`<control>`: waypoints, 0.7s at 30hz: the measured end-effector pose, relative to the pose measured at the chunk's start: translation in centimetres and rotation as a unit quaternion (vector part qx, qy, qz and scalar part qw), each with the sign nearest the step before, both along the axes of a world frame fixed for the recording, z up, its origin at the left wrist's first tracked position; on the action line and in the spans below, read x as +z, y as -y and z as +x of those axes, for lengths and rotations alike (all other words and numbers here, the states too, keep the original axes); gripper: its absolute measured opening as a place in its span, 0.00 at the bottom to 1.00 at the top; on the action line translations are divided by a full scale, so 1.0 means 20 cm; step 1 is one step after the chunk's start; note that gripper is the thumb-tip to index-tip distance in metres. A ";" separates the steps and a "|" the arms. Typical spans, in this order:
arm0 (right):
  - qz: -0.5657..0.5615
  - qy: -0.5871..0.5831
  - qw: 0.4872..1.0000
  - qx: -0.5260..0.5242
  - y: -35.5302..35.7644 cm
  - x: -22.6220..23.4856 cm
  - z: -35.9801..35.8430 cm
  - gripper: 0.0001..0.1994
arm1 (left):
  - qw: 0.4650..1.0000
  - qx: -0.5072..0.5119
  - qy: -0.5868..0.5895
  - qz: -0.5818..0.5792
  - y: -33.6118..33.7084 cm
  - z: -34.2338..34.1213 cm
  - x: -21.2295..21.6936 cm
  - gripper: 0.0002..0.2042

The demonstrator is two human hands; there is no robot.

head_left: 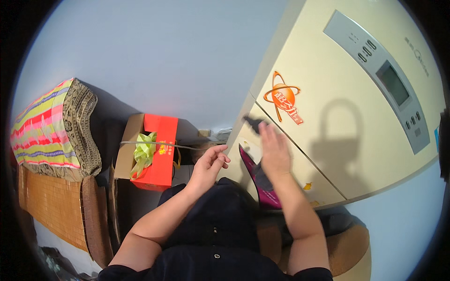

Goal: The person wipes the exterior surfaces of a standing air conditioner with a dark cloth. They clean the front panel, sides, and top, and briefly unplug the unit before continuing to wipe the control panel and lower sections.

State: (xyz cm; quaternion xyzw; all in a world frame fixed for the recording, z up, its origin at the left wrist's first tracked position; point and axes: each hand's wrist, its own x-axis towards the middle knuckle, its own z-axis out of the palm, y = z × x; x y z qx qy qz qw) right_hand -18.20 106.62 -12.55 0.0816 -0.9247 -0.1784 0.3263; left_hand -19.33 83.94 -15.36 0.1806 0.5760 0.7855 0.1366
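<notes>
My left hand (209, 165) hangs above my lap, palm turned inward and fingers loosely curled, with nothing plainly in them. A thin grey rod or cord (154, 144) runs from beside this hand across the red box; whether it touches the hand cannot be made out. Blurred by motion, my right hand (275, 152) is in front of the cream appliance's lower panel. A dark object (254, 123) shows past its fingers, and more dark material appears below the palm. Its kind is too smeared to name, and the hand seems closed on it.
A cream appliance (304, 61) with a grey control panel (379, 79) stands at the right. An open red box (161, 161) holding yellow-green ribbon (144, 151) is at the left. Beyond it are a striped cloth (44, 126) and a chair with a woven mat (51, 201).
</notes>
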 end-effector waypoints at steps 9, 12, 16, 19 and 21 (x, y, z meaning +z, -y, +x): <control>0.191 0.153 0.969 0.033 0.01 -0.54 -0.08 0.23 | 0.999 0.043 -0.016 0.001 0.18 -0.05 -0.03 0.15; 0.141 0.028 0.989 0.025 0.05 -0.02 -0.14 0.23 | 0.999 0.051 -0.011 0.008 0.18 -0.07 -0.09 0.15; 0.152 -0.053 0.986 -0.031 0.18 0.45 -0.23 0.25 | 0.999 0.041 0.026 0.017 0.17 -0.06 -0.02 0.15; 0.121 -0.048 0.991 -0.015 0.22 0.38 -0.31 0.24 | 0.998 0.043 0.022 0.028 0.15 -0.07 -0.03 0.15; 0.102 -0.005 0.995 0.007 0.21 0.08 -0.40 0.23 | 0.999 0.052 0.009 0.009 0.17 -0.09 -0.03 0.15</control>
